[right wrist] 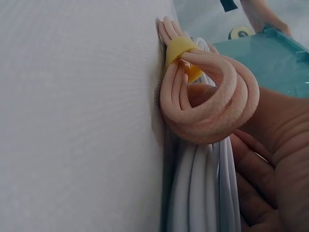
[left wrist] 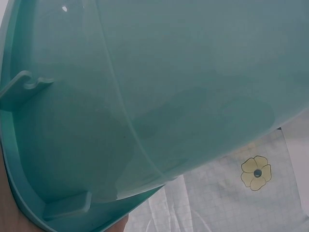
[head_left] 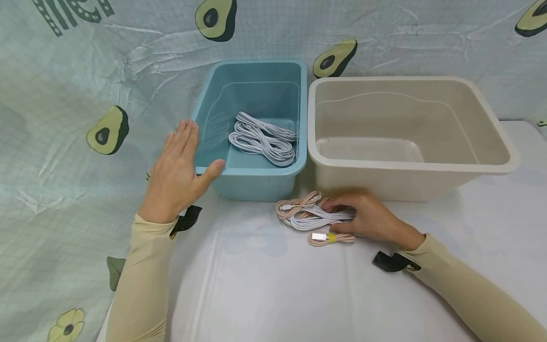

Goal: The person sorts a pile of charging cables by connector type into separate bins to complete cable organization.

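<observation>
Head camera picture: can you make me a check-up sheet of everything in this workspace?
Surface: white cloth, creased.
Job's things: blue bin and beige bin, side by side.
Clutter: nothing seen.
Hands: left hand rests against the blue bin's rim; right hand grips the white coil on the cloth.
Cables: white coiled cables inside the blue bin; peach coil overlapping the white coil; small peach coil with yellow tie.
Surroundings: avocado-print sheet behind and left.

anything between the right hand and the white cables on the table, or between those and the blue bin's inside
Nothing visible blocks the right hand, which holds the white cable bundle. The front wall of the blue bin stands before its inside, though the top is open; a peach cable overlaps the bundle's left end.
</observation>
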`<state>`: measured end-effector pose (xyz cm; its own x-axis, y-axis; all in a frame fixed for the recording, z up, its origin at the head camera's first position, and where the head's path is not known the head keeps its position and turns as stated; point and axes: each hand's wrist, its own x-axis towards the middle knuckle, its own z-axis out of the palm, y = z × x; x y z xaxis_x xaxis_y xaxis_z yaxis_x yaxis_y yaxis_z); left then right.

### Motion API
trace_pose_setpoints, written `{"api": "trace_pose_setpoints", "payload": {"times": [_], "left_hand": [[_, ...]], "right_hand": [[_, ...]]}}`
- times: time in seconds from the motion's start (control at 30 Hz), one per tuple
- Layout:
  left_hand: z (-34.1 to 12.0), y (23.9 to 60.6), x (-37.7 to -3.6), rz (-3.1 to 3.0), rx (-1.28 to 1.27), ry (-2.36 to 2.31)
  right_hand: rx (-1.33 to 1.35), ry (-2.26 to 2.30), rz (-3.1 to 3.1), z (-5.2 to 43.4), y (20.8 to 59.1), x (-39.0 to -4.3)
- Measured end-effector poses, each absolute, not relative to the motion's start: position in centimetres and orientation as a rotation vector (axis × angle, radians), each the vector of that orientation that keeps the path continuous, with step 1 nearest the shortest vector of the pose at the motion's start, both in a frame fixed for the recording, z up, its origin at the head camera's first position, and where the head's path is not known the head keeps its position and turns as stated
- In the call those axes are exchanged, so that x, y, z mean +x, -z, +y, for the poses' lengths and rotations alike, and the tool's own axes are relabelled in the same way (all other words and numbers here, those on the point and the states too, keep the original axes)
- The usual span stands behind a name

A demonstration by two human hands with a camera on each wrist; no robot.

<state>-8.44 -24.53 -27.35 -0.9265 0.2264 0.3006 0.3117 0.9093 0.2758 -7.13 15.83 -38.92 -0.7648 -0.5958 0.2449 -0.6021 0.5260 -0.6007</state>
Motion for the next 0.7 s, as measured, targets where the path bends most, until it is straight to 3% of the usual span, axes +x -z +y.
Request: {"api": "trace_pose_setpoints", "payload": {"times": [0.7], "left_hand": [[-24.51, 27.18, -8.31, -2.825, -0.387, 0.466]], "right_hand": [[1.04, -1.158, -2.79, 15.94, 38.91, -6.99]]}}
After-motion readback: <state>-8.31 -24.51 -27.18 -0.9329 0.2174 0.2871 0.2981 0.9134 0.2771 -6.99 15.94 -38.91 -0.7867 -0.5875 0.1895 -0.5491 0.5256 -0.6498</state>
